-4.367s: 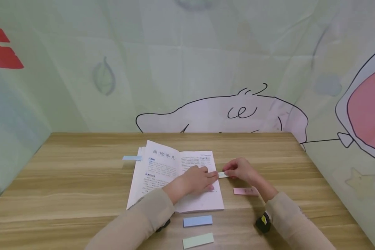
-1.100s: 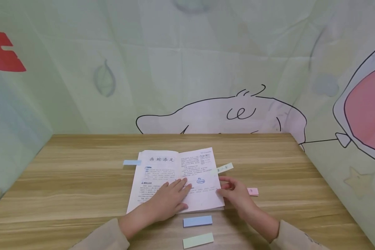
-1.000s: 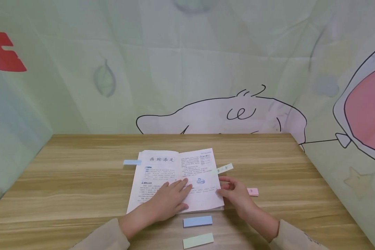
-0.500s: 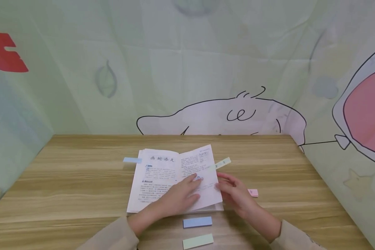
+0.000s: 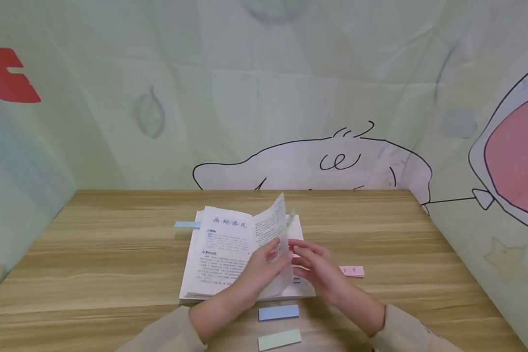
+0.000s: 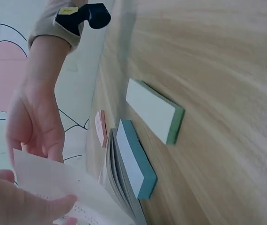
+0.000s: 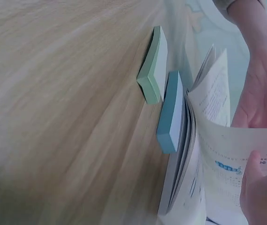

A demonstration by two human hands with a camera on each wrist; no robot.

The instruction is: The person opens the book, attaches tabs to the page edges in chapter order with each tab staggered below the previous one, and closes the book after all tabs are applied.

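An open book [image 5: 222, 254] with Chinese print lies on the table, one right-hand page [image 5: 270, 222] raised and curving leftward. On that page's edge is a pale green sticky tab [image 5: 291, 220]. My left hand [image 5: 264, 269] is on the printed side of the page, thumb and fingers spread near its outer edge. Behind the page is my right hand [image 5: 323, 269], its fingers extended against the page's edge. In the right wrist view a finger of the right hand [image 7: 264, 192] lies against the printed back of the page. A blue sticky tab [image 5: 187, 224] sticks out from the book's left side.
Before the book lie a blue sticky-note pad [image 5: 278, 312] and a green sticky-note pad [image 5: 279, 339]. A pink sticky-note pad [image 5: 354, 271] with handwriting is to the right, partly behind the right hand. A printed cloth backdrop [image 5: 229, 112] stands behind the table [image 5: 114, 244].
Earlier the right hand held the green tab at the page's edge, then the page itself. The page has since risen and swung left with its tab; both hands have drawn together at it.
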